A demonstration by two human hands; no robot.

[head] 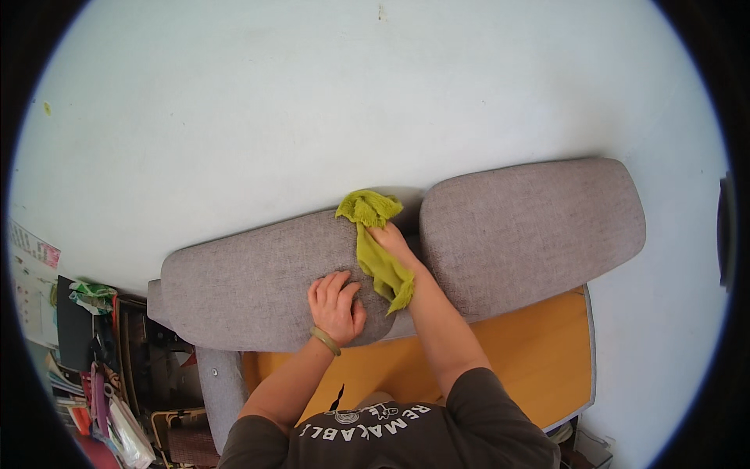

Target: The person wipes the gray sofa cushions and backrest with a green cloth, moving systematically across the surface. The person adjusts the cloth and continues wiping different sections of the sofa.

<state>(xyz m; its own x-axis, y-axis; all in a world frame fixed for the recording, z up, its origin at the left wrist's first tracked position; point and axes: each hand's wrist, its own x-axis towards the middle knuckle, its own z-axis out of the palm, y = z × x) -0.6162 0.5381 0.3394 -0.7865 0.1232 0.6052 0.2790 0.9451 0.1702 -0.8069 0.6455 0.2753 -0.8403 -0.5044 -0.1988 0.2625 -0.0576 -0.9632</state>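
Observation:
A yellow-green cloth (384,264) lies over the right end of the left grey fabric sofa back cushion (252,281). My right hand (391,239) grips the cloth near that cushion's top edge, its fingers partly hidden in the folds. On the front of the same cushion rests my left hand (337,308), empty, with fingers bent and somewhat apart; a bangle (325,341) circles its wrist. Just right of my right forearm stands the second grey back cushion (533,228), with a dark gap between the two cushions.
Behind the cushions rises a pale wall (351,105). Below them is the orange-brown sofa seat surface (527,352), with a grey armrest (221,375) at its left. Further left, a shelf (126,352) and piled bags and papers (111,410) crowd the side. A clear plastic box (593,448) sits at lower right.

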